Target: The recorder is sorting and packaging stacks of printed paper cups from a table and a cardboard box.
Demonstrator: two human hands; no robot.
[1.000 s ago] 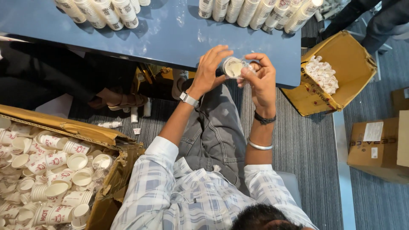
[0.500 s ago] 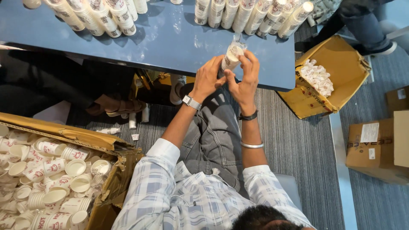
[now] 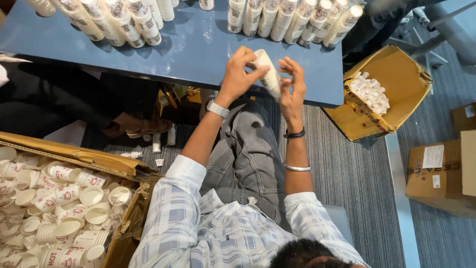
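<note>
A glossy blue table [image 3: 188,49] spans the top of your view, its far edge lined with lying stacks of white printed paper cups [image 3: 292,20], and grey ribbed carpet [image 3: 357,183] covers the floor below. Your left hand [image 3: 238,74] pinches a short stack of white paper cups [image 3: 267,72] over the table's near edge, fingers closed on it. Your right hand [image 3: 291,87] hovers just beside the stack, fingers spread, touching nothing clearly. An open cardboard box of loose cups [image 3: 64,208] sits at your left; another tilted yellow-brown box [image 3: 391,94] lies right.
</note>
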